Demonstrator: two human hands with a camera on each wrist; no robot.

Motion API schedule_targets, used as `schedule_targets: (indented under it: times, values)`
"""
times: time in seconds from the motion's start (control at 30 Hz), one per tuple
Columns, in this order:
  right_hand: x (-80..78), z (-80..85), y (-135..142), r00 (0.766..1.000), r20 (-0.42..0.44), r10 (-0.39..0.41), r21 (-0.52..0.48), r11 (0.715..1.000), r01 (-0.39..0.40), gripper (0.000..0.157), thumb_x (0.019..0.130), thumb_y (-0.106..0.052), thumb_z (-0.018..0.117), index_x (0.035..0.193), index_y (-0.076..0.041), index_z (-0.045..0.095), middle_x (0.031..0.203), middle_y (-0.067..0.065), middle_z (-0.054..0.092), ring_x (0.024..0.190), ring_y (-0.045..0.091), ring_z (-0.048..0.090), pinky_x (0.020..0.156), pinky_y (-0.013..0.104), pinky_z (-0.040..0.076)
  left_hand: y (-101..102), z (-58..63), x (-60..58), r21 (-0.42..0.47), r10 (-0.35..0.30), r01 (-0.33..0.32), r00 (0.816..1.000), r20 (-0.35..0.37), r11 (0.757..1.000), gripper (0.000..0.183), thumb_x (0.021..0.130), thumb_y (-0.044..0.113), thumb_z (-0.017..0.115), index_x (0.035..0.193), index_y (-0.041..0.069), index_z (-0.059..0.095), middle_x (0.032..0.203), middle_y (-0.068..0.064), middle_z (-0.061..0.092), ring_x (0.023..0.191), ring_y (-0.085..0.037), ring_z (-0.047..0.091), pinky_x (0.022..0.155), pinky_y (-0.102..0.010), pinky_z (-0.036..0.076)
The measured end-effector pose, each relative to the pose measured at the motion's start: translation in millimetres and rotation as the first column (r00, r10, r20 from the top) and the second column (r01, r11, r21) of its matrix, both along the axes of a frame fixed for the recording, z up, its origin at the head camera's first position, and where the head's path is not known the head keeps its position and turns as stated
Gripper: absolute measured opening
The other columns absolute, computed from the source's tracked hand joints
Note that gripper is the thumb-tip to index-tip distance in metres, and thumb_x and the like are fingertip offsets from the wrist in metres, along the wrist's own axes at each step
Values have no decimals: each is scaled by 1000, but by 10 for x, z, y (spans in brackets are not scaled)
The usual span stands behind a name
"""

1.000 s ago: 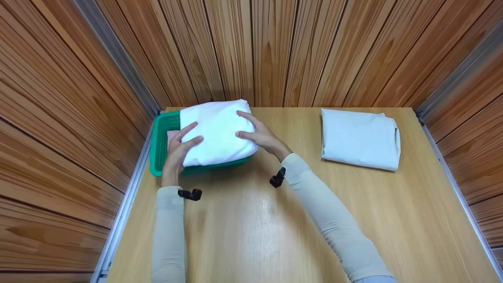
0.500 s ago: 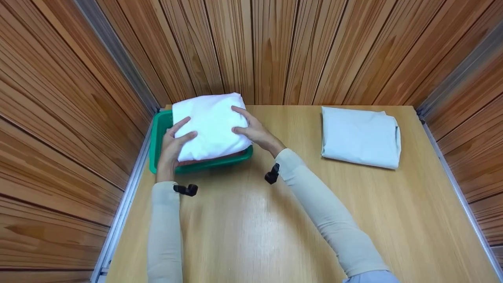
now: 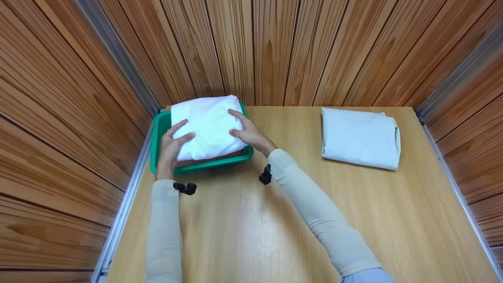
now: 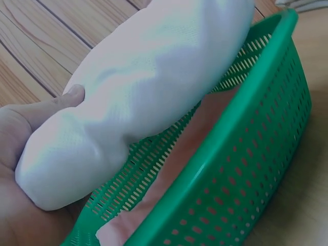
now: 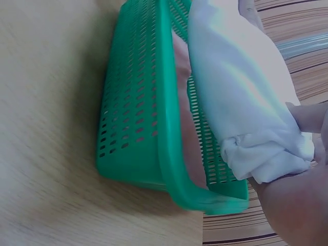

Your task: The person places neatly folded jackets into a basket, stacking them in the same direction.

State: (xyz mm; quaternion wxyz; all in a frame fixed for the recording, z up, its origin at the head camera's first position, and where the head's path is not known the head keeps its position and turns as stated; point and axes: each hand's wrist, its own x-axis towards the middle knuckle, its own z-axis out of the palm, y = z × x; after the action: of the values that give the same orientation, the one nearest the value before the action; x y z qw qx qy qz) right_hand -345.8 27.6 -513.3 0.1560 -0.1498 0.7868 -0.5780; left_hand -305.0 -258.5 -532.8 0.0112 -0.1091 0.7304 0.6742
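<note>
Over the green plastic basket (image 3: pixel 212 164), a thick folded white cloth (image 3: pixel 208 127) is held between both hands. My left hand (image 3: pixel 168 151) grips its left end, thumb on top and fingers partly hidden. At the opposite end, my right hand (image 3: pixel 253 134) holds the bunched edge, which the right wrist view shows closely. Folded pink fabric (image 4: pixel 187 146) lies inside the basket, below the white cloth. In both wrist views a gap shows between the white cloth's near side and the basket's front rim.
A second folded cloth, pale bluish white (image 3: pixel 360 138), lies at the back right of the wooden table (image 3: pixel 251 220). Wood-panelled walls (image 3: pixel 271 51) close in the back and both sides, with the basket near the back left corner.
Both hands have carried the white cloth left and slightly back, so it sits more centrally over the basket. More of the basket's front and right rim shows. The other folded cloth has stayed put.
</note>
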Motion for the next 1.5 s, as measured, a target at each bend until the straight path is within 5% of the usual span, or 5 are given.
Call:
schedule_targets:
  times: [0.2, 0.43, 0.83, 1.13, 1.5]
  values:
    - [15, -78, -24, 1000, 21, 1, 45, 999, -2, 69, 108, -10, 59, 168, -31, 32, 179, 1, 20, 167, 26, 14, 134, 59, 12, 17, -87, -27, -23, 20, -19, 998, 55, 1000, 57, 98, 27, 79, 152, 28, 61, 182, 3, 5, 167, -18, -16, 135, -56, 10]
    - [24, -185, -30, 1000, 5, -1, 82, 997, 1, 69, 108, -8, 57, 169, -28, 30, 179, 1, 22, 167, 26, 14, 134, 58, 12, 67, -202, -51, -52, 20, -17, 998, 57, 998, 54, 100, 21, 77, 152, 23, 61, 176, -3, 30, 165, -27, 18, 130, -51, 31]
    - [37, -259, -57, 999, -40, 9, 190, 982, -1, 67, 108, -11, 61, 168, -26, 33, 176, 1, 30, 165, 24, 22, 134, 51, 21, 67, -258, -54, -147, -14, 31, 993, 116, 989, 53, 103, 23, 73, 154, 27, 59, 174, -5, 35, 164, -31, 23, 131, -60, 22]
    - [66, -261, -83, 998, -59, 35, 276, 961, -18, 67, 109, -15, 61, 168, -24, 32, 173, 7, 33, 160, 26, 32, 130, 50, 30, 66, -272, -46, -215, -51, 80, 989, 137, 973, 53, 105, 19, 68, 157, 20, 55, 175, -10, 32, 162, -32, 26, 129, -54, 30]
    - [108, -282, -95, 986, -111, 121, 341, 937, -76, 65, 109, -16, 61, 168, -15, 34, 167, 21, 34, 148, 31, 44, 128, 48, 36, 36, -311, -57, -270, -126, 178, 972, 198, 946, 62, 107, 8, 59, 166, 16, 40, 178, -12, 23, 166, -31, 16, 134, -55, 18]
